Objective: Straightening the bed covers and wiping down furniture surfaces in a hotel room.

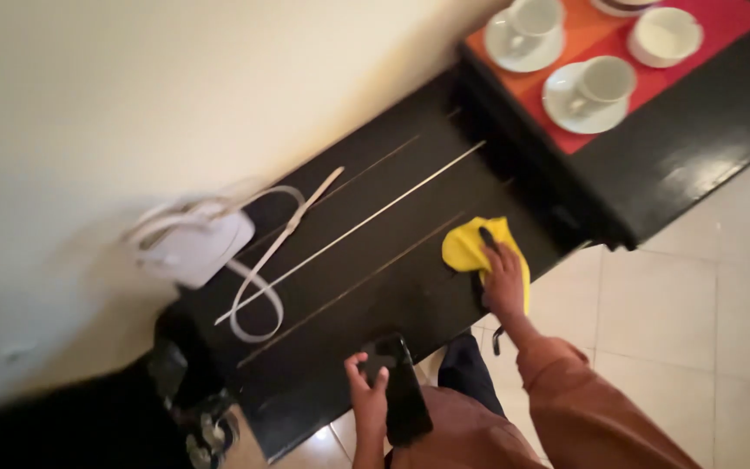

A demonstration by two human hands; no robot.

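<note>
Under my right hand (pixel 503 282), the yellow cloth (pixel 470 245) is lying bunched on the dark worktop (pixel 366 260), and I am pressing it down with my fingers (pixel 490 247) spread flat rather than closed around it. Nearer to me, my left hand (pixel 366 391) is gripping a black phone (pixel 401 391), thumb and fingers curled around its edges, just over the worktop's near edge. Beyond those fingers, toward the wall, a white handbag (pixel 193 243) is resting with its strap (pixel 258 287) looping across the dark surface. Well past the cloth, white cups and saucers (pixel 588 91) are sitting on an orange and red mat (pixel 592 35).
</note>
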